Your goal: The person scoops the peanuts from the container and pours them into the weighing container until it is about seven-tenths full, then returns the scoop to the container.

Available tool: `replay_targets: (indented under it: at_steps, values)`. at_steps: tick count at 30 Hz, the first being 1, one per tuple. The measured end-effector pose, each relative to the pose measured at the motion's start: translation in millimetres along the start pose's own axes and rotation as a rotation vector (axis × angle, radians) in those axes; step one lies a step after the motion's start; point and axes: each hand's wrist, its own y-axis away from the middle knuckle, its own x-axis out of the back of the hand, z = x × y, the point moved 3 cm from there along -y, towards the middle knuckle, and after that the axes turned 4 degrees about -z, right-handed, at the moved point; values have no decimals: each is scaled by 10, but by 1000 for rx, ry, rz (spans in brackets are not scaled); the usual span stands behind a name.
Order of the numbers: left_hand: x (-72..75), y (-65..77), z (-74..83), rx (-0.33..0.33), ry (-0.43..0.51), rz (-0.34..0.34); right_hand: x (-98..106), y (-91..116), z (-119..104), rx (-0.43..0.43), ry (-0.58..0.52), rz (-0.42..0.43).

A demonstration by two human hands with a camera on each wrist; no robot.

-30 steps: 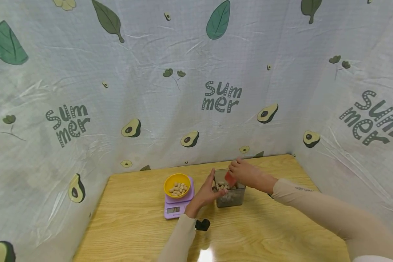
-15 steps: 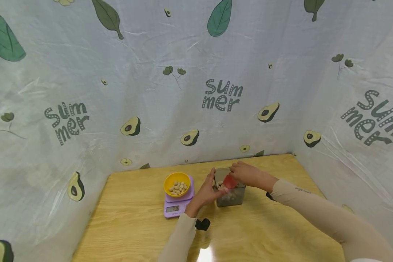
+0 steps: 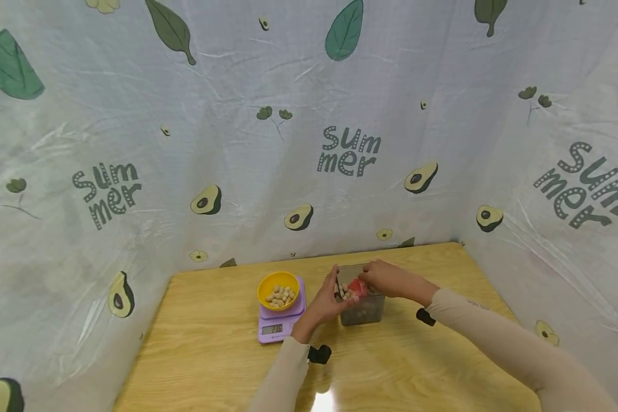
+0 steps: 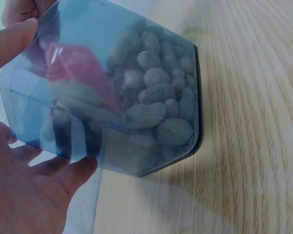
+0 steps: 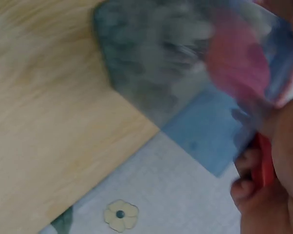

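Observation:
A clear grey plastic container [image 3: 363, 313] stands on the table, partly filled with unshelled peanuts [image 4: 156, 92]. Its left side is held by my left hand [image 3: 323, 306], thumb on the near wall and fingers around the far side. My right hand [image 3: 391, 280] reaches over the right rim and grips the handle of a red scoop [image 3: 357, 287]. The scoop's bowl is down inside the container among the peanuts, seen through the wall in both wrist views. The right wrist view is blurred.
Left of the container, a yellow bowl [image 3: 275, 278] with several peanuts sits on a purple kitchen scale [image 3: 266, 339], whose display appears to read 236. A printed white sheet [image 3: 247, 229] hangs behind the wooden table [image 3: 201, 343] and along its sides.
My right hand has lowered towards the container, and the scoop has tilted and gone deeper among the peanuts. The left hand, container, bowl and scale have stayed in place.

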Motion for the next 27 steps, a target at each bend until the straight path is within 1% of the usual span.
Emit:
replay_targets:
  at_steps: [3,6,8,10,11,13,15,18,20,24,27]
  values:
    - [-13,7,-15,9,13,-4,-63,4,-23,-35,14,50]
    - [-11,3,-22,6,19,1,-101,-29,-17,-34,1,88]
    - [-11,1,-23,6,14,1,-101,-27,9,-40,-58,84]
    - [-15,4,-24,16,7,-4,-99,-5,44,-68,-125,68]
    - [-18,5,-25,17,3,-6,-92,7,56,-85,-140,60]
    - [-18,9,-24,22,0,-10,-74,18,60,-107,-128,57]
    - [-11,13,-23,19,1,-10,-56,12,50,-113,-87,70]
    - [3,11,-23,8,2,-4,-37,-11,13,-78,-46,106]
    - [7,5,-28,2,-5,-4,-34,-17,-5,-69,-50,123]
    - [10,-8,-32,1,-14,-3,-58,-26,-16,-81,-60,149]
    - [16,-5,-36,0,-10,3,-82,-38,-15,-86,-95,157]
